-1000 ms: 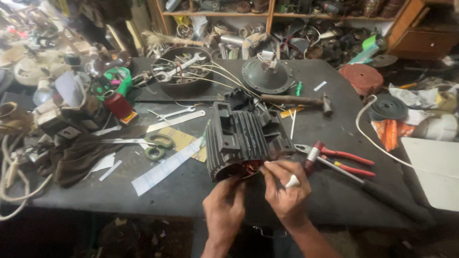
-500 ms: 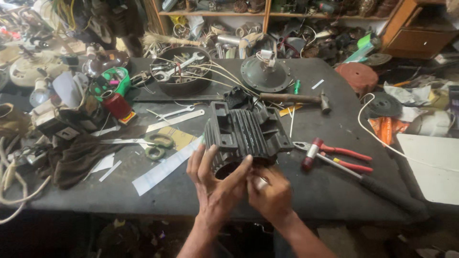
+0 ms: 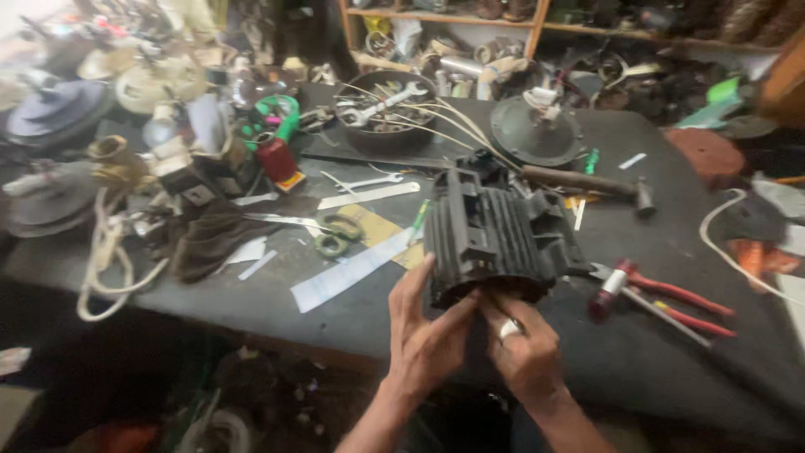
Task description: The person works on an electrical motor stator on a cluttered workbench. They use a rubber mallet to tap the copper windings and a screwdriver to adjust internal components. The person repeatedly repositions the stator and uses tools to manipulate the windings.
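Note:
A black finned motor housing (image 3: 496, 231) lies on its side on the dark workbench (image 3: 654, 352), its open end facing me. My left hand (image 3: 423, 335) is spread against that open end, fingers touching the rim. My right hand (image 3: 524, 348) is curled just beside it, pinching a small white strip (image 3: 508, 328) at the housing's mouth. Pale wires (image 3: 453, 122) run from the far end of the housing toward the back.
Red-handled pliers (image 3: 671, 295) lie to the right. A hammer (image 3: 587, 180) and round metal cover (image 3: 535, 130) sit behind the housing. Scissors (image 3: 314, 231), a long white strip (image 3: 356, 268), a dark cloth (image 3: 210, 239) and a tray of spanners (image 3: 386, 117) are to the left.
Both hands shifted from the housing's lower front to press at its open end. The left hand opened and spread, and the view moved closer and to the left.

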